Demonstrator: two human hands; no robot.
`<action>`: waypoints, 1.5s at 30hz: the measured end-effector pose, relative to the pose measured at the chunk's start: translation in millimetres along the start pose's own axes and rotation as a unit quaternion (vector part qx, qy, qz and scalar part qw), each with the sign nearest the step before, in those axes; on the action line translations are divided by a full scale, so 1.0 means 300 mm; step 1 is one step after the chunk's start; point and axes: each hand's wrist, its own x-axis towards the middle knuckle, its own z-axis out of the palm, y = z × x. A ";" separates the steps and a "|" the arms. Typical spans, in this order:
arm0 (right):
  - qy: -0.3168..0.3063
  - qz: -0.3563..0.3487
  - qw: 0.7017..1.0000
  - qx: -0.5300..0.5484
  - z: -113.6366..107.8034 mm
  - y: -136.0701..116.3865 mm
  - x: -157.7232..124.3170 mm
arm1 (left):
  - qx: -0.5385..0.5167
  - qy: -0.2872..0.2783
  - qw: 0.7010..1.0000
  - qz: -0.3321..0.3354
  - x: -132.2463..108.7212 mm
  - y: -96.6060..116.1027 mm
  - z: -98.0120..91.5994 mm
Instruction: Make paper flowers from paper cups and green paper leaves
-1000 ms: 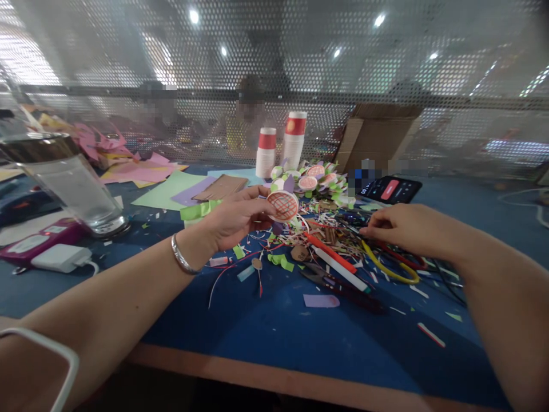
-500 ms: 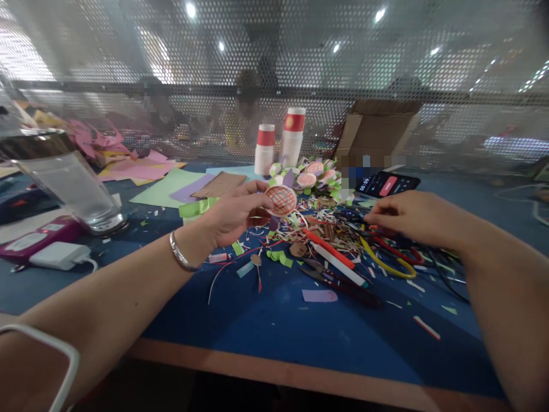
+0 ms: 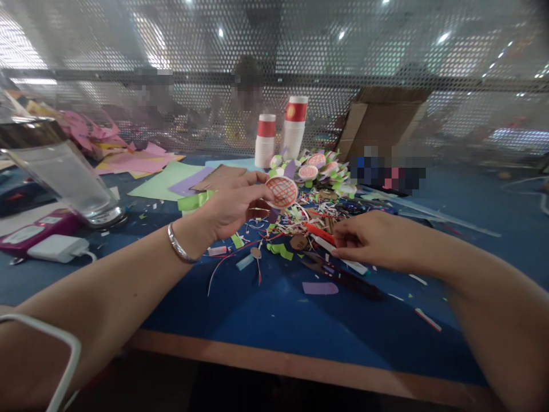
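My left hand pinches a round paper disc by its left edge. The disc is white with orange-red crossed lines, and purple paper sticks out above and below it. My right hand is over the clutter, its thumb and fingers closed around an orange pen that lies on the table. Under the thumb passes a white pen with a teal end. Just below lie dark-handled scissors and a purple paper strip. Behind the disc is a heap of similar paper flowers.
Two stacks of paper cups stand at the back beside a cardboard box. Coloured paper sheets lie back left. A tilted-looking glass of water and a white charger are at left. Paper scraps cover the middle.
My right hand has moved left and toward me, from the cables and the phone onto the orange pen. My left hand still holds the disc in nearly the same place.
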 end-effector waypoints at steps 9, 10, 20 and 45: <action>0.069 -0.012 0.997 0.033 -0.009 -0.019 -0.006 | 0.012 0.055 0.998 0.007 0.001 0.003 0.005; 0.082 -0.009 0.996 0.041 -0.009 -0.014 -0.005 | 0.008 0.058 0.998 0.005 0.001 0.005 0.005; 0.183 0.062 0.980 0.056 -0.036 0.052 0.015 | -0.009 0.041 0.999 -0.005 -0.003 0.013 0.004; 0.196 0.180 0.964 -0.025 -0.061 0.246 0.004 | -0.005 0.009 1.000 -0.004 -0.003 0.013 -0.006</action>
